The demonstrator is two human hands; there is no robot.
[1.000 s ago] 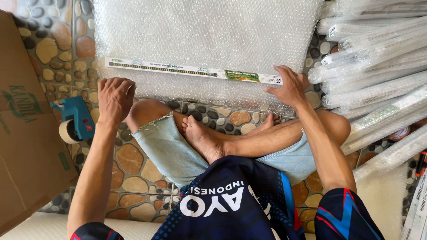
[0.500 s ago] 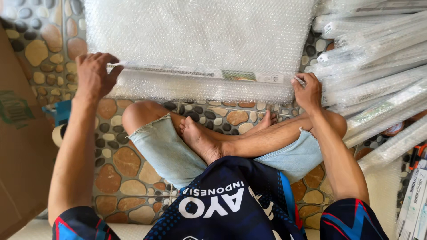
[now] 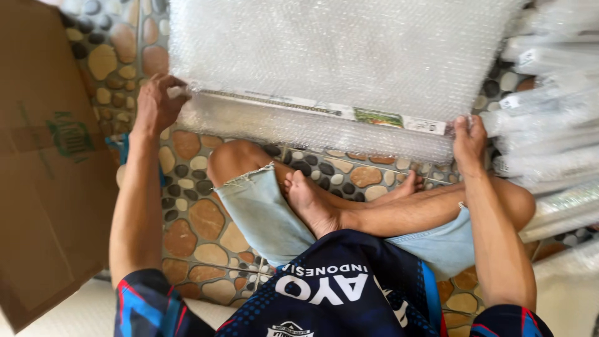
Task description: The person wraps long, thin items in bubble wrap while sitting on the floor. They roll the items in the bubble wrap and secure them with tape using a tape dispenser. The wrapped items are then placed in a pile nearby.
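as both hands (image 3: 156, 103) (image 3: 469, 140) grip, the long box (image 3: 324, 112) lies crosswise.

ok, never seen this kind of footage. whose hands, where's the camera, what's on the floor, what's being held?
There is no machine here: the camera sits on a person's head and looks down at their own crossed legs and bare hands. The left hand and right hand each grip one end of a long flat item lying in a sheet of bubble wrap spread on the pebble-pattern floor. A flattened cardboard box lies on the left of the picture, and already wrapped bundles are stacked on the right.
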